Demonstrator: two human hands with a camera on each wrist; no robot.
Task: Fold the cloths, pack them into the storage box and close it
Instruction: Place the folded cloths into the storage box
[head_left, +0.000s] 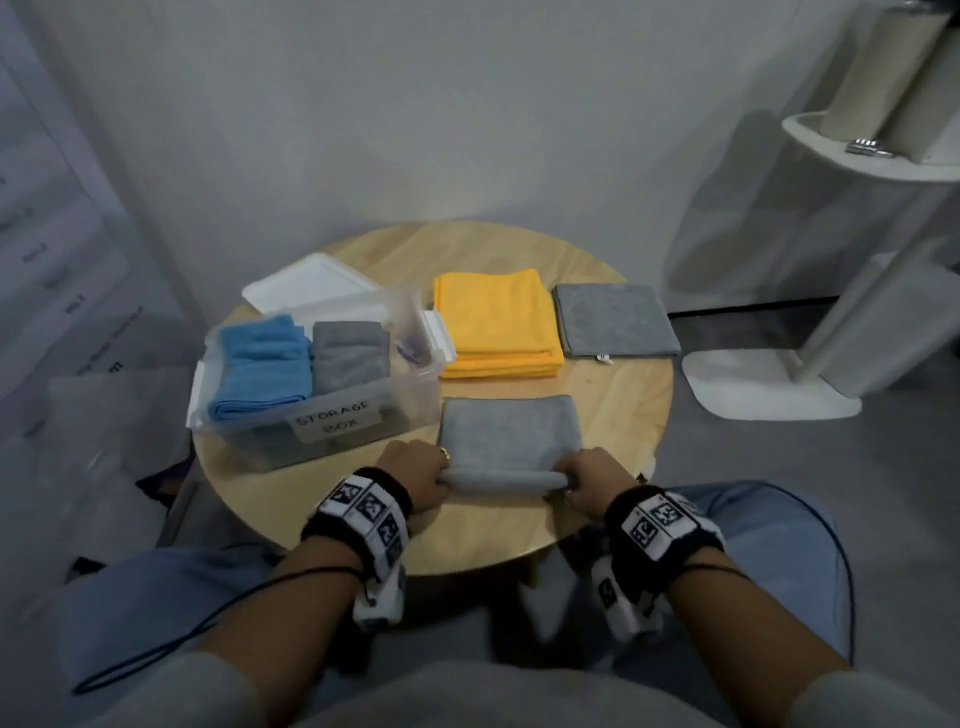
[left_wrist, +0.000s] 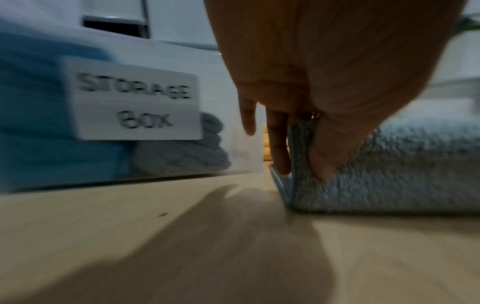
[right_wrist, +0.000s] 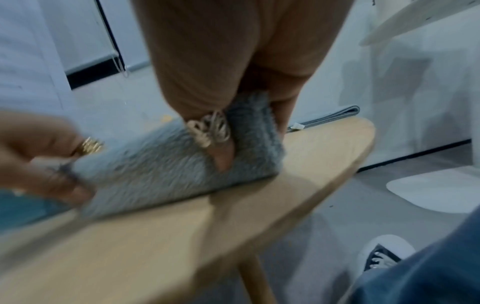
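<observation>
A grey cloth (head_left: 509, 436) lies on the near part of the round wooden table (head_left: 613, 410), its near edge rolled up. My left hand (head_left: 421, 475) pinches the cloth's near left corner (left_wrist: 301, 156), and my right hand (head_left: 589, 475) pinches the near right corner (right_wrist: 249, 123). The clear storage box (head_left: 415, 384) stands open to the left, labelled "STORAGE BOX". Inside it a folded blue cloth (head_left: 262, 366) sits beside a folded grey cloth (head_left: 350, 353). A folded yellow cloth (head_left: 496, 322) and a flat grey cloth (head_left: 613, 319) lie behind.
The white lid (head_left: 306, 283) lies flat behind the box at the table's far left. A white stand with a shelf (head_left: 831, 150) and a flat base (head_left: 758, 384) rises to the right of the table. My knees in jeans (head_left: 769, 540) are under the near edge.
</observation>
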